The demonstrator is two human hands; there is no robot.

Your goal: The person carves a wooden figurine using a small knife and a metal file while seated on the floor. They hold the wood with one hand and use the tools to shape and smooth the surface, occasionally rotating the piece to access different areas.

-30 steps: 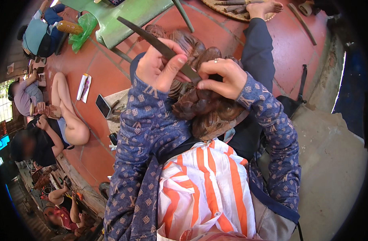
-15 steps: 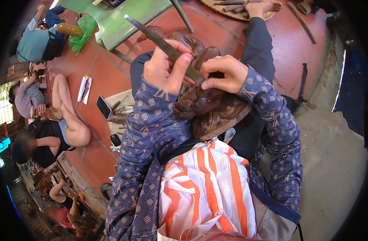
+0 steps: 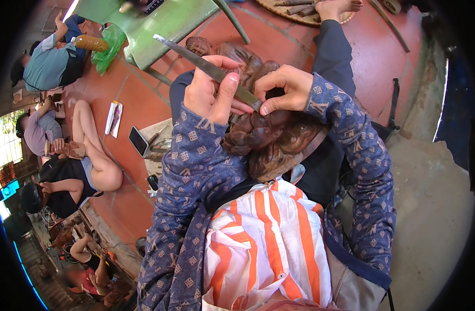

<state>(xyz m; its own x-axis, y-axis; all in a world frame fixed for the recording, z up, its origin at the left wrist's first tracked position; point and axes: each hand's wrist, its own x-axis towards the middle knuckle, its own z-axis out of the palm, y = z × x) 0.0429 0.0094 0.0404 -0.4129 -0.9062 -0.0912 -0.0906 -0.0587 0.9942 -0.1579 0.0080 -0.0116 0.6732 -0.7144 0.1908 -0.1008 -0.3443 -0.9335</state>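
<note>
A dark brown carved wooden figure (image 3: 253, 132) with rounded, bulging forms lies across my lap. At its far end a small carved head (image 3: 200, 45) shows. Over the carving slants a long, flat, greyish-green metal file (image 3: 196, 59), its narrow pale tip pointing up and left. My left hand (image 3: 211, 93) is closed round its middle, thumb on top. Thumb and forefinger of my right hand (image 3: 286, 90) pinch together at the file's lower end, close against the wood. The exact contact there is hidden by the fingertips.
A green plastic chair (image 3: 165, 31) stands ahead at left. On the left floor are a phone (image 3: 138, 141) and a cloth (image 3: 157, 132) with tools. A round woven tray (image 3: 299, 15) holds wooden pieces at the far right. Several people sit at left, one nearby (image 3: 100, 171).
The file's tip has swung slightly left and down, and both hands have shifted a little. More of the carved head now shows. The right hand stays at the file's lower end.
</note>
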